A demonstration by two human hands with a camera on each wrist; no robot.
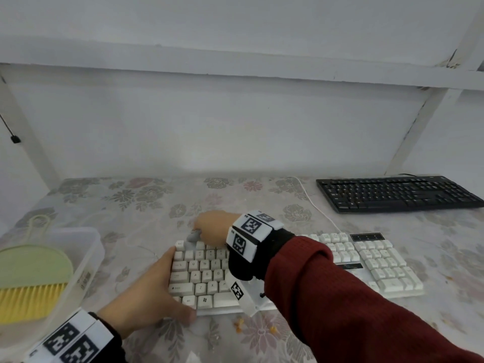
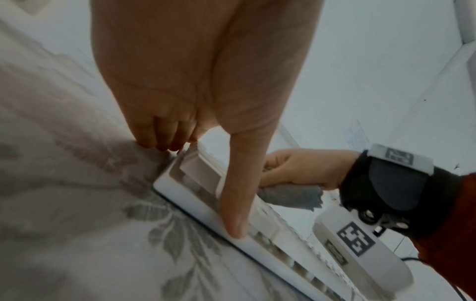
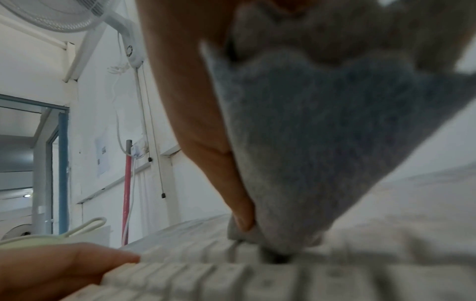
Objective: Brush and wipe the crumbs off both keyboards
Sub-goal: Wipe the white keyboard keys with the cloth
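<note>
The white keyboard point(image 1: 379, 260) lies across the middle of the flowered table, and the black keyboard point(image 1: 398, 193) sits at the back right. My left hand point(image 1: 159, 281) holds the white keyboard's left end, thumb point(image 2: 234, 203) along its front edge and fingers curled at the far corner. My right hand point(image 1: 212, 226) grips a bunched grey cloth point(image 1: 193, 235) and presses it on the top-left keys; the cloth point(image 3: 322, 142) fills the right wrist view, its tip down on the keys point(image 3: 206, 281). Yellow crumbs point(image 1: 241, 322) lie on the table before the keyboard.
At the left stands a clear plastic box point(image 1: 86, 258) holding a green brush with yellow bristles point(image 1: 31, 279). A white cable point(image 1: 314, 205) runs from the white keyboard toward the back wall. White shelf posts point(image 1: 419, 121) rise at both back corners.
</note>
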